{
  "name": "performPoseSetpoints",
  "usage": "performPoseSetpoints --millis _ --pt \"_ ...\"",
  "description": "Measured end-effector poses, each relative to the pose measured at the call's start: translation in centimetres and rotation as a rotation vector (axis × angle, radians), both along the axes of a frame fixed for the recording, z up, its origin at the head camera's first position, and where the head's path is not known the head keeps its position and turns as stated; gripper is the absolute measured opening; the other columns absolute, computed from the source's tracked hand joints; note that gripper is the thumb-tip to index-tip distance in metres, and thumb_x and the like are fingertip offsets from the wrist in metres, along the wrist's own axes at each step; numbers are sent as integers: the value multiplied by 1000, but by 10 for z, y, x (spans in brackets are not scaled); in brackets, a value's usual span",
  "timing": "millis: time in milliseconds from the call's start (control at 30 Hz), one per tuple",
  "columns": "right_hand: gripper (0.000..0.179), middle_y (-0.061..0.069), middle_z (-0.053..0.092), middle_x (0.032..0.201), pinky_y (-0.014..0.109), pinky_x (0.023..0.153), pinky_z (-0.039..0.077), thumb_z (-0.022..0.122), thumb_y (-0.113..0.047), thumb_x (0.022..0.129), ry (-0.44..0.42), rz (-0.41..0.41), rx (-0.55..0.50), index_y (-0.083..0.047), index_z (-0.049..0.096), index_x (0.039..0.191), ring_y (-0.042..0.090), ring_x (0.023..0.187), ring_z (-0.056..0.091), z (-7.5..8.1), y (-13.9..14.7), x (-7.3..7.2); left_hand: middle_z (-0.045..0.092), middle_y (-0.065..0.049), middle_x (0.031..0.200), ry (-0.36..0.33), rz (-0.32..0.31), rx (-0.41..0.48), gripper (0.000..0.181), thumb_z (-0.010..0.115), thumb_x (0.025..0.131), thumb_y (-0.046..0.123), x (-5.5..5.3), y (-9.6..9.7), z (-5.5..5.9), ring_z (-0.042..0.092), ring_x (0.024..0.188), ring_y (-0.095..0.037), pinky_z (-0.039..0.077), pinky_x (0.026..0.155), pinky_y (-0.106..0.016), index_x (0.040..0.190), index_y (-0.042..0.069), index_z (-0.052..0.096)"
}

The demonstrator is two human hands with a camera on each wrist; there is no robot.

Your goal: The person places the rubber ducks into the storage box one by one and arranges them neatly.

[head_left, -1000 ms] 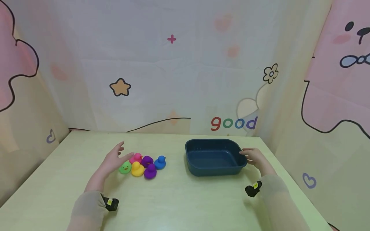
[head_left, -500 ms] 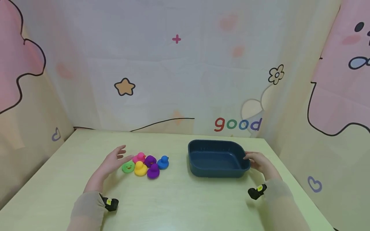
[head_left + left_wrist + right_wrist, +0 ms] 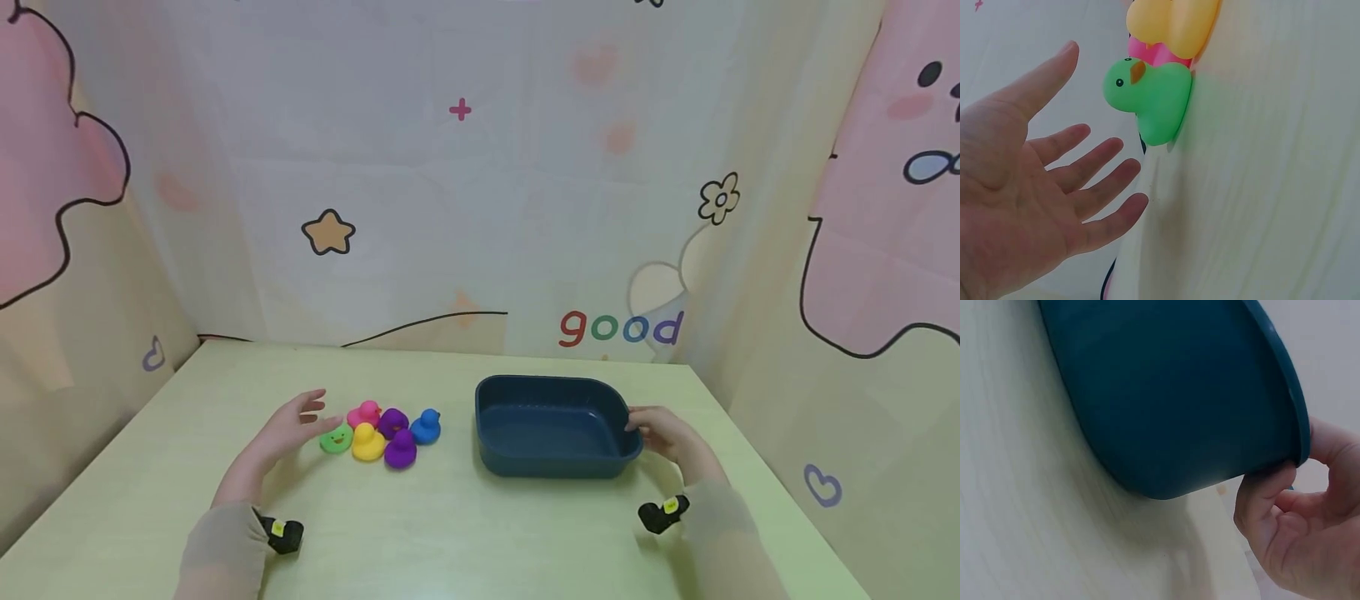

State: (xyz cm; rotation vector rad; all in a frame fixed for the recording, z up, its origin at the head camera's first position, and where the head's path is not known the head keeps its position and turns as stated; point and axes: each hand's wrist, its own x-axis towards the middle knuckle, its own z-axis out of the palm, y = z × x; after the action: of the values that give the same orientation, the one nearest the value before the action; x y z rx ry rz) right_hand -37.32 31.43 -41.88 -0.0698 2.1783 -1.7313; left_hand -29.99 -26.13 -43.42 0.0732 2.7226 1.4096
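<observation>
My right hand (image 3: 666, 432) pinches the right rim of a dark blue plastic basin (image 3: 557, 460); in the right wrist view, thumb and fingers lie on either side of that rim (image 3: 1300, 425). Nothing shows inside the basin. On the left, my left hand (image 3: 291, 429) hovers with spread fingers and holds nothing. Nearest to it is a green rubber duck (image 3: 1160, 103), apart from the fingers. Grouped beside that duck are a pink duck (image 3: 365, 414), a yellow duck (image 3: 367, 444), two purple ducks (image 3: 401, 451) and a blue duck (image 3: 426, 427).
The pale wooden table (image 3: 420, 542) is enclosed by printed cloth at the back (image 3: 405, 183) and both sides. Table surface separates the ducks from the basin. A small black device (image 3: 283, 535) sits at each wrist.
My right hand has closed its fingers on the basin's rim, and the basin has shifted slightly left and nearer. My left hand stays by the ducks, which have not moved. The head view has shifted a little.
</observation>
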Motion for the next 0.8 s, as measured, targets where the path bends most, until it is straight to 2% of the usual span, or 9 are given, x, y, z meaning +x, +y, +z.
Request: performPoseSetpoints --millis 133,300,533,800 --pt "57 -8 60 92 22 75 52 51 0 84 4 39 22 17 38 137 3 75 57 0 -6 2 35 -31 149 -5 -15 4 83 68 91 36 1 -1 -2 37 134 -51 35 107 -64 151 -3 26" --pt "43 -6 61 93 25 77 52 51 -2 84 -17 88 30 9 48 125 6 78 60 -1 -13 4 37 -32 148 -5 -53 20 85 78 83 27 5 0 -2 39 133 -51 35 107 -64 149 -2 32" --pt "30 -6 60 88 23 71 52 50 -1 83 -14 101 -26 -3 56 112 5 72 58 -8 -23 10 39 -30 148 2 -84 26 83 82 78 16 5 2 -6 40 132 -52 37 106 -63 146 -2 38" --pt "39 -5 61 89 22 68 52 48 0 82 -31 92 -84 1 52 121 5 72 59 -12 -34 14 45 -29 144 20 -96 29 73 82 78 13 4 0 -11 43 130 -50 35 108 -61 140 -3 47"
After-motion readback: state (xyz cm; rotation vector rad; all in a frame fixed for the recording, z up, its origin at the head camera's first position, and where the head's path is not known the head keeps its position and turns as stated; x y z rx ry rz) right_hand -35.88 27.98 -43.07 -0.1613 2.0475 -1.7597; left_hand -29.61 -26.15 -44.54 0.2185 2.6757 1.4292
